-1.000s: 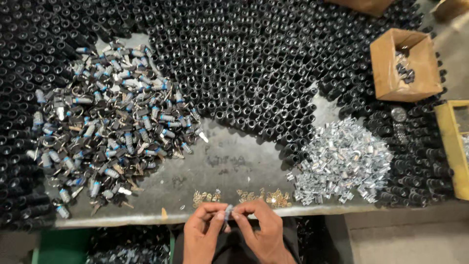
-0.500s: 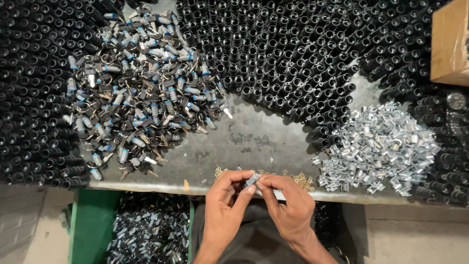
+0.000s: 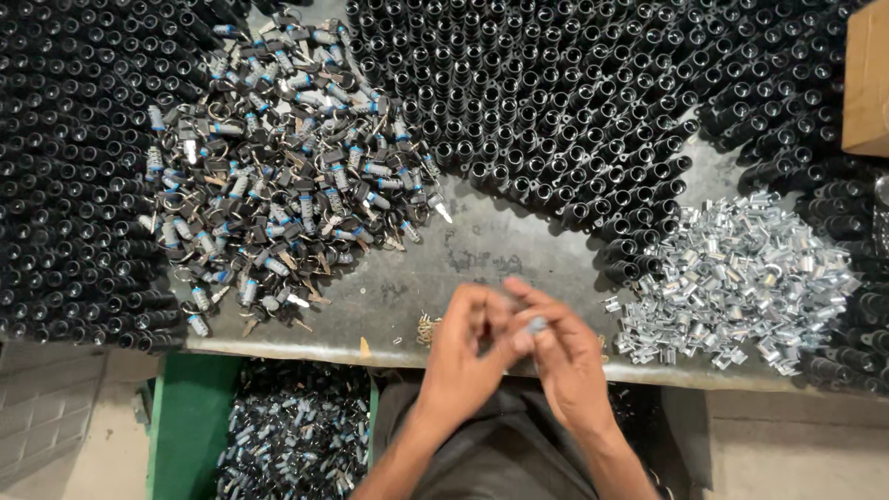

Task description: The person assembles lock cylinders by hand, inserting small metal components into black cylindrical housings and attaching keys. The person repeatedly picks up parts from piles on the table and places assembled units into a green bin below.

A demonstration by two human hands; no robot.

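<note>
My left hand [image 3: 466, 356] and my right hand [image 3: 561, 352] meet over the front edge of the grey table [image 3: 482, 250]. Between their fingertips they pinch a small silvery-blue cylinder part [image 3: 534, 325]; most of it is hidden by the fingers. Left of my hands lies a heap of keyed lock cylinders [image 3: 278, 176] with blue bands and black key heads. A pile of shiny metal pieces [image 3: 741, 278] lies to the right. Tiny brass bits [image 3: 427, 328] sit right by my left hand.
Upright black tubes [image 3: 556, 102] stand packed across the back and both sides of the table. A cardboard box [image 3: 869, 79] is at the far right edge. Below the table edge, a green bin [image 3: 194, 426] holds several finished parts [image 3: 296, 435].
The view has shifted, so the piles sit further up and right. My hands rose from the table edge and now close tighter around the small part.
</note>
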